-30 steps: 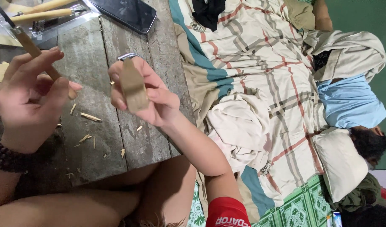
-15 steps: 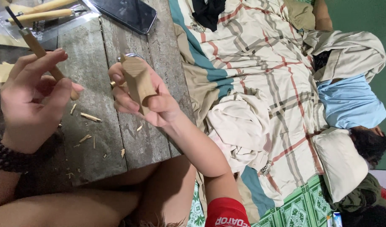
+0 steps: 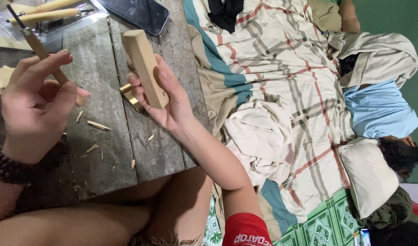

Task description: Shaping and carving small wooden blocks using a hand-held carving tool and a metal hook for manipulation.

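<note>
Weathered plank table (image 3: 104, 150) (shavings scattered), plaid blanket (image 3: 282, 91) beside, green wall (image 3: 400, 18)

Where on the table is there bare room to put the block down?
Bare planks lie between the phone and the right hand. Shavings litter the boards between both hands; the tray fills the far left corner.

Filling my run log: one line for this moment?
left hand: holds carving tool | right hand: holds wooden block | wood chips on table

Soft, even indoor light fills the view, throwing only faint shadows. The dark phone screen (image 3: 137, 13) shows mild glare. Focus is sharp, without edge distortion.
</note>
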